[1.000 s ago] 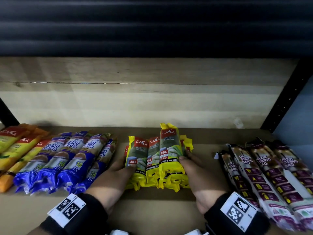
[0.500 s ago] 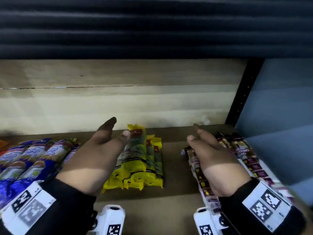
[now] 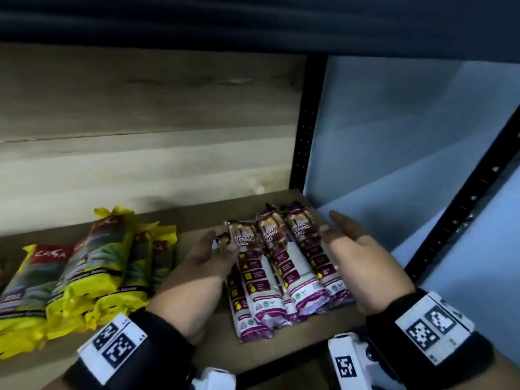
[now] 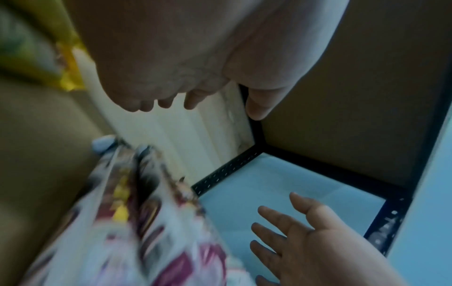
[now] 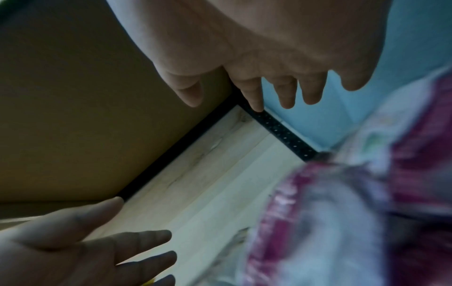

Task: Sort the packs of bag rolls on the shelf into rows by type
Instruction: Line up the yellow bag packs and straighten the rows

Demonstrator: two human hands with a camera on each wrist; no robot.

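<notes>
Maroon-and-white drawstring bag packs (image 3: 284, 266) lie between our hands on the shelf (image 3: 281, 358), long axes running front to back; left hand (image 3: 197, 280) and right hand (image 3: 363, 266) flank them, fingers straight, gripping nothing.

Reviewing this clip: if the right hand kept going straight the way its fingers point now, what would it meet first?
The right hand is open beside the draw string bag packs, fingers aimed toward the shelf's back right corner. Likely first contact is the black upright post; depth is unclear.

Casa packs (image 3: 84, 277) on shelf (image 3: 197, 220), left of drawstring packs (image 3: 281, 271).
</notes>
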